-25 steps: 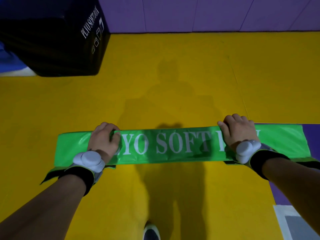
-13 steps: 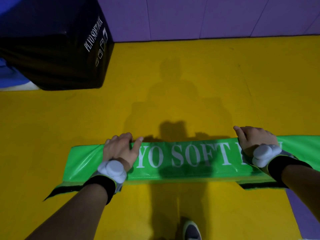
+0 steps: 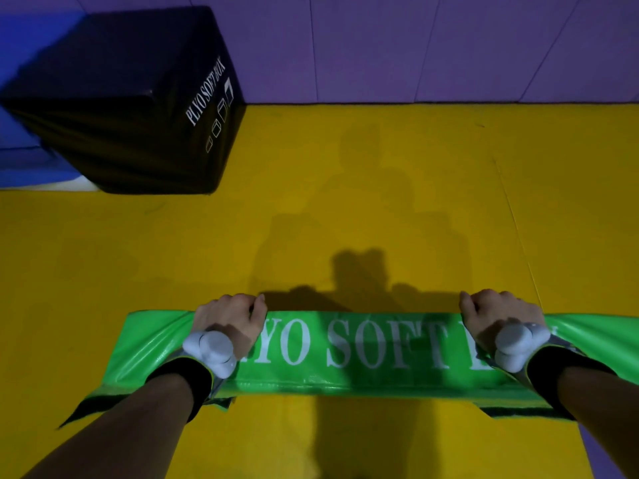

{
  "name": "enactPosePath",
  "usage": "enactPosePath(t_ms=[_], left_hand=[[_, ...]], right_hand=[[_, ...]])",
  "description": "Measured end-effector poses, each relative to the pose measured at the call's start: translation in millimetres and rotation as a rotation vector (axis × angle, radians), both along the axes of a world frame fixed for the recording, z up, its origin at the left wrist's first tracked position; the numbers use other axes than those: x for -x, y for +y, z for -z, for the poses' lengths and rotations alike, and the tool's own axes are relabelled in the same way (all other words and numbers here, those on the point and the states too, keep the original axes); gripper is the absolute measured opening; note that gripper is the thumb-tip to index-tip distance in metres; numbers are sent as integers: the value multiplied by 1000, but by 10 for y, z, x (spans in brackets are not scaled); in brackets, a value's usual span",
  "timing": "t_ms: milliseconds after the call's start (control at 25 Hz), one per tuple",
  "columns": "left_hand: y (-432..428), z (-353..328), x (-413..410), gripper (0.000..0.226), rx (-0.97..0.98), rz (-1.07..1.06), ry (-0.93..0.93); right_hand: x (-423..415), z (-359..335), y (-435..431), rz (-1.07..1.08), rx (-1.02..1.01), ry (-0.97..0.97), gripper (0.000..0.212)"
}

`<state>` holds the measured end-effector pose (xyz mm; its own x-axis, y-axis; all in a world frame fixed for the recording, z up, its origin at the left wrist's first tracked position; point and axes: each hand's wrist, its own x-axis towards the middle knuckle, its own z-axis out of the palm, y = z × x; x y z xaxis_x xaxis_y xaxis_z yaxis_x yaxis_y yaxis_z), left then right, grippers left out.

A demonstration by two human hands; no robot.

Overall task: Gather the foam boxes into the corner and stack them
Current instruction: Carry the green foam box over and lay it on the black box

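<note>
Green foam box carried toward the black one in the corner

Both hands hold the flat green foam box (image 3: 363, 354) by its far long edge, low at 6 o'clock in the view: the left hand (image 3: 226, 323) curled over the edge near the box's left end, the right hand (image 3: 498, 319) curled over it further right, fingers wrapped and hidden behind. The box looks lifted clear of the yellow floor mat (image 3: 345, 209), though that is hard to be sure of. The black foam box (image 3: 131, 98) sits at 10 o'clock against the purple wall (image 3: 415, 46), well apart. This reads as the carrying step; next the green box needs bringing to 10 o'clock and setting squarely on top of or beside the black one
</note>
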<state>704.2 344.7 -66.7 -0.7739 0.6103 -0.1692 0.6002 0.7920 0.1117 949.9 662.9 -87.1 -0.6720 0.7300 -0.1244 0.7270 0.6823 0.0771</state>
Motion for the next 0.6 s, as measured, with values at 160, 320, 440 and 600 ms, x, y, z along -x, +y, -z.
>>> enactPosePath(t_ms=[160,320,440,600], left_hand=[[-26,-551,200,53,-29,-45,73],[-142,-1154,404,53,-80,-83,149],[-267,-1587,614,52,-117,-97,207],[-547,-2213,964,51,-176,-181,279]], right_hand=[[251,-492,40,-44,9,54,54],[674,-1161,31,-49,21,98,54],[1021,-1687,19,-97,-3,183,53],[1641,-2375,-128,-183,-64,253,52]])
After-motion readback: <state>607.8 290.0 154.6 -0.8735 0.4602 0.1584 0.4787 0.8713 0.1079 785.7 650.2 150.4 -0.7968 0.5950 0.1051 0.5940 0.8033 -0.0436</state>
